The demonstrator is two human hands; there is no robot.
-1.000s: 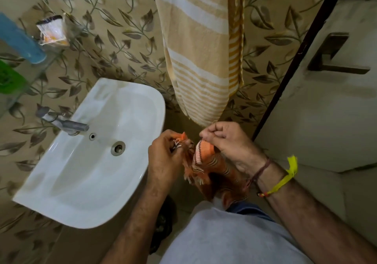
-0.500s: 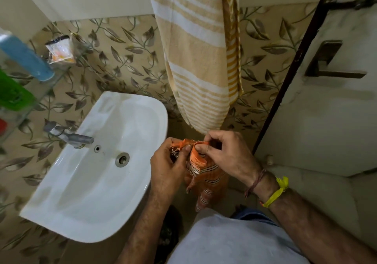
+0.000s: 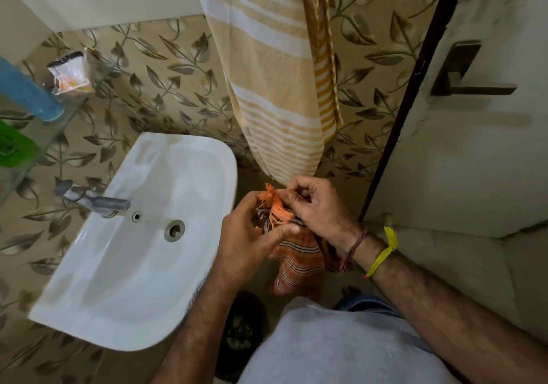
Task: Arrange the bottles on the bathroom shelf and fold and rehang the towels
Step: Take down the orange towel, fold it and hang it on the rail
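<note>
An orange checked towel (image 3: 296, 259) with a fringed end hangs bunched between both hands, just right of the sink. My left hand (image 3: 252, 235) grips its upper part from the left, thumb pressed across the cloth. My right hand (image 3: 317, 205) pinches the fringe from the right. A beige towel with white stripes (image 3: 267, 72) hangs on the wall above them. On the glass shelf (image 3: 59, 134) at far left stand a blue bottle (image 3: 26, 93), a green bottle (image 3: 13, 146) and a small white packet (image 3: 69, 72).
A white sink (image 3: 98, 288) with a metal tap (image 3: 95, 201) fills the lower left. A door (image 3: 480, 152) with a dark frame and a lever handle (image 3: 462, 78) stands at the right. A dark object (image 3: 240, 327) lies on the floor under the sink.
The orange towel's fringed end has come up on top between the hands, which have drawn closer together. The view has tilted down a little.
</note>
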